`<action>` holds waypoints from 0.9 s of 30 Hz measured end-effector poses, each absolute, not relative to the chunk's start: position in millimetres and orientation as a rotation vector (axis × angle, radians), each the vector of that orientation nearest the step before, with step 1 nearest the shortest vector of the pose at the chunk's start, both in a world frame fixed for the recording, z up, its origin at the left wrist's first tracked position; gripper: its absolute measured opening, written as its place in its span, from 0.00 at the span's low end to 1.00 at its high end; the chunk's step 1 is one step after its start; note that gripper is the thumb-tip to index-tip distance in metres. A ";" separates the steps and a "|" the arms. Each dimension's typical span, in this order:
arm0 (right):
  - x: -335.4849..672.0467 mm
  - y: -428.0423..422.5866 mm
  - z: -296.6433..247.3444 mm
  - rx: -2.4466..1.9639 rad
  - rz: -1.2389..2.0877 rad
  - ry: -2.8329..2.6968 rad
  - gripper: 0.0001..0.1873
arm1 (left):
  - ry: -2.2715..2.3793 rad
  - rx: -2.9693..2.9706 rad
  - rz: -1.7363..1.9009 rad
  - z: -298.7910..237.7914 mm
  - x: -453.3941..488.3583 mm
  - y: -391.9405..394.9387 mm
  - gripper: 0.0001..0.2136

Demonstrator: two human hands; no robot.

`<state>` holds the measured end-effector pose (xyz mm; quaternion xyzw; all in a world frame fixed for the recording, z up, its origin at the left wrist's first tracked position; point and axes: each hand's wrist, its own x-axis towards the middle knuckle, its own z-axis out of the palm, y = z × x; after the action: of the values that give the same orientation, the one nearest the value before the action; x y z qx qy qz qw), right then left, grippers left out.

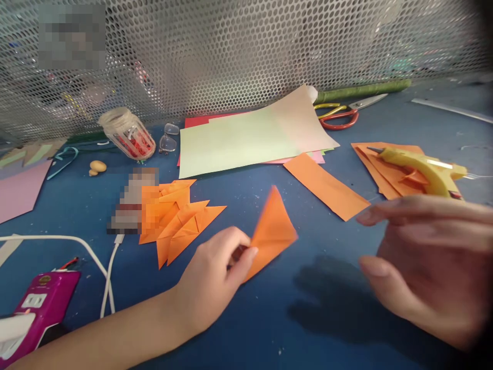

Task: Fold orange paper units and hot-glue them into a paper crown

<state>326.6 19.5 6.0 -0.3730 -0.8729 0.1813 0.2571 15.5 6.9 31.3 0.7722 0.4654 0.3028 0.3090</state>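
Note:
My left hand (221, 272) pinches a folded piece of orange paper (274, 234) between thumb and fingers, just above the blue table. The paper comes to a point at its top and is slightly blurred. My right hand (427, 262) hovers at the right, fingers and thumb apart, holding nothing and casting a shadow on the table. Left of the held paper lie several folded orange paper pieces (188, 221), partly covered by a pixelated patch. A flat orange paper strip (327, 187) rests between my hands, farther back.
A yellow glue gun (419, 167) lies on orange sheets (365, 154). Behind are a pale green sheet (246, 136), scissors (342, 115) and a jar (129, 134). A purple power strip (54, 298) and white cable (90, 252) occupy the left. Perforated metal (246, 56) bounds the back.

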 end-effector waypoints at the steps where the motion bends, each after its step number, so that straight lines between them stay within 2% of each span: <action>1: 322.8 18.4 6.6 -1.035 0.522 -2.345 0.16 | 1.242 1.900 0.823 32.5 17.5 7.3 0.06; 2: 316.0 17.4 7.2 -1.056 0.556 -2.323 0.19 | 1.237 1.771 0.836 32.9 20.1 7.4 0.04; 6: 275.2 17.4 11.6 -1.124 0.798 -2.214 0.22 | 1.137 1.432 0.793 30.8 30.1 4.4 0.10; 9: 255.3 23.1 16.7 -1.174 1.060 -2.080 0.25 | 1.040 1.182 0.624 31.1 32.8 -1.8 0.13; 12: 254.3 30.4 16.3 -1.234 1.161 -2.000 0.28 | 0.963 1.037 0.408 35.8 31.0 -11.0 0.21; 14: 259.2 33.8 11.6 -1.252 1.048 -2.016 0.25 | 0.934 1.247 0.440 39.2 28.1 -16.5 0.22; 19: 265.5 35.9 3.4 -1.137 0.695 -2.173 0.16 | 0.956 2.312 0.864 35.5 17.9 -10.4 0.10; 22: 262.1 37.6 5.0 -1.057 0.546 -2.242 0.14 | 1.234 2.359 0.745 25.9 12.9 6.4 0.09; 27: 257.6 40.9 -0.4 -1.047 0.395 -2.234 0.15 | 1.417 2.271 0.631 18.5 12.0 25.8 0.10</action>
<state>257.6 40.9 -0.4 -0.3974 -0.8483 0.1500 0.3162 12.0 25.8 18.5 0.8100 0.5055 0.2251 0.1942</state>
